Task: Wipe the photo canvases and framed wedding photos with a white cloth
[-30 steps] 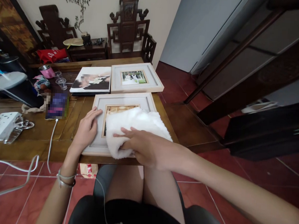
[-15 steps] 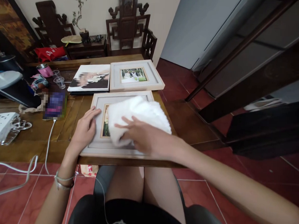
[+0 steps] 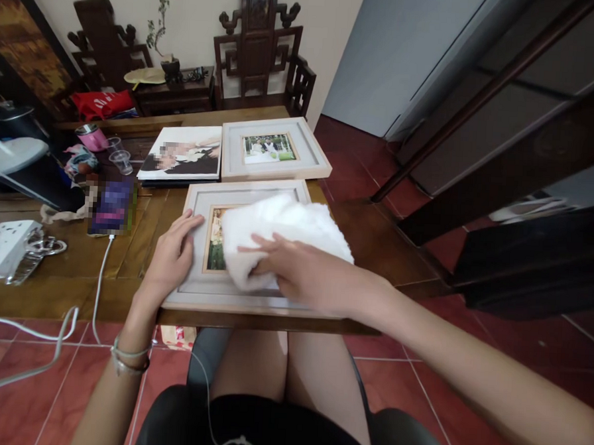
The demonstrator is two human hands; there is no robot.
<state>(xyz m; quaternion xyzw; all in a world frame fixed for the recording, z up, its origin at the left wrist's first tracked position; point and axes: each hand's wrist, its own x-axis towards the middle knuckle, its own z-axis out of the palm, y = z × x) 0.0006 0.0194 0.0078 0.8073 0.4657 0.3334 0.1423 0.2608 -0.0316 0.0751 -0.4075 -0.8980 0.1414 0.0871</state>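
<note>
A light wooden picture frame (image 3: 196,297) with a grey mat lies flat at the near edge of the wooden table (image 3: 75,284). My left hand (image 3: 172,256) rests open and flat on the frame's left side. A fluffy white cloth (image 3: 282,223) covers most of the frame's glass. My right hand (image 3: 304,271) presses down on the cloth, fingers gripping its near fold. Only a strip of the photo shows at the cloth's left.
Behind lie a second framed photo (image 3: 273,149) and a frameless photo print (image 3: 181,155). To the left are a phone on a white cable (image 3: 109,206), a white power strip (image 3: 1,250), plastic cups (image 3: 123,163) and a pink tumbler (image 3: 91,137). Carved chairs stand at the wall.
My right hand has slid the cloth from the frame's lower left toward the right and slightly up, uncovering more of the photo's left edge. My left hand has stayed put.
</note>
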